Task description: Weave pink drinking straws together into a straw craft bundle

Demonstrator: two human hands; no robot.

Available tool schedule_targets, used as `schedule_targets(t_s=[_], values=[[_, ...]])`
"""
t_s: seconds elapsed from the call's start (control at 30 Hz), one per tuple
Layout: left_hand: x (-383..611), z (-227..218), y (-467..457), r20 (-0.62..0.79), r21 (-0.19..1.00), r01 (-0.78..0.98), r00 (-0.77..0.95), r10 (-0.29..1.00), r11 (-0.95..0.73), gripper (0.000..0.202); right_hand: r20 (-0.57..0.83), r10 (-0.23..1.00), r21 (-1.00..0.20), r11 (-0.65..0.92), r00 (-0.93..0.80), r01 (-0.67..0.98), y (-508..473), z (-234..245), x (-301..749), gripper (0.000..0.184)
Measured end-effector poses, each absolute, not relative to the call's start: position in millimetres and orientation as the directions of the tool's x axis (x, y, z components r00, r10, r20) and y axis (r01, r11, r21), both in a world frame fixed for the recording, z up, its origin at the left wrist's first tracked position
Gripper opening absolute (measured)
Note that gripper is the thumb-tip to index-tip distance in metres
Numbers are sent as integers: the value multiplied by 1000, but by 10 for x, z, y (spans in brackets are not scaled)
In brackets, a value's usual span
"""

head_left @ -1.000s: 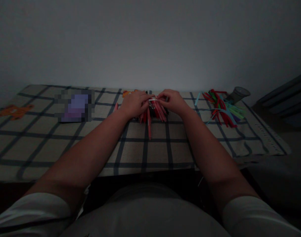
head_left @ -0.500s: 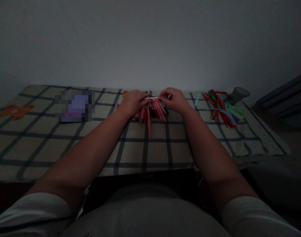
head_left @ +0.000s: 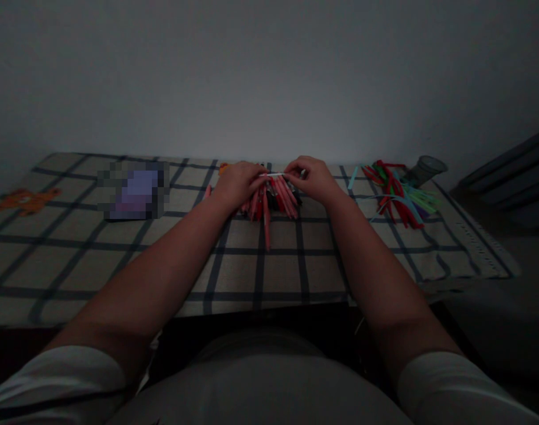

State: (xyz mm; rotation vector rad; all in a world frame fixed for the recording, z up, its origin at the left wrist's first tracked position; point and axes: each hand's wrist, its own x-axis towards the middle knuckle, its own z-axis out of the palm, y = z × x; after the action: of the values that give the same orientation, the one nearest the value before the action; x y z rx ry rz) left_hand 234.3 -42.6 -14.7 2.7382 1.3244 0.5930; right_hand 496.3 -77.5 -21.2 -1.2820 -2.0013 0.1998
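Observation:
Between my hands runs a thin white strip [head_left: 275, 175], held taut just above a pile of pens [head_left: 287, 198]. The pens are mostly pink, with some red and black among them, and they lie fanned toward me. My left hand [head_left: 241, 183] pinches the strip's left end, its palm over part of the pile. At the other end, the thumb and fingertips of my right hand [head_left: 311, 177] pinch the strip. One pink pen [head_left: 267, 227] sticks out farther toward me than the others. The pile's far side is partly hidden by my fingers.
A checked cloth [head_left: 172, 254] covers the table, which meets a pale wall. To the left lies a blurred purple-blue object [head_left: 136, 192]. On the right are red, green and blue strips [head_left: 397, 203], a tipped grey cup [head_left: 424, 169] and a short light-blue strip [head_left: 353, 177].
Almost nothing differs. Both hands keep their places on the white strip, and the pens lie as before.

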Motion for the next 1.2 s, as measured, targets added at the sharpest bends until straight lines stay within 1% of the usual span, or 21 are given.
schedule_targets(t_s=[0.17,0.47,0.67,0.77,0.87,1.0,1.03,1.1,1.2], values=[[2346,-175,-408,324,218,743,556,766,-632,35,486,843,-476,478,-232,739,-780,-200,4965,9],[2326,-210,-391,341,217,745,548,764,-631,37,482,839,-452,486,-253,748,-752,-237,5003,17],[2320,-204,-383,338,231,748,538,772,-622,38,489,847,-492,466,-209,735,-802,-164,5033,27],[2316,-202,-391,350,240,748,528,774,-619,37,464,874,-508,397,-146,764,-864,-68,5108,31],[2317,-197,-403,348,246,755,517,782,-608,37,380,923,-480,248,-55,842,-904,4,5233,28],[2324,-176,-421,332,246,760,517,789,-602,38,104,993,-359,-9,49,933,-925,14,5391,21],[2326,-170,-425,332,244,763,515,791,-599,38,52,997,-344,-41,63,938,-930,6,5411,19],[2325,-162,-429,328,240,768,511,794,-594,39,1,998,-354,-65,70,933,-940,-13,5419,18],[2313,-170,-422,331,232,768,514,791,-596,39,-10,997,-385,-72,75,920,-950,-38,5364,27]])
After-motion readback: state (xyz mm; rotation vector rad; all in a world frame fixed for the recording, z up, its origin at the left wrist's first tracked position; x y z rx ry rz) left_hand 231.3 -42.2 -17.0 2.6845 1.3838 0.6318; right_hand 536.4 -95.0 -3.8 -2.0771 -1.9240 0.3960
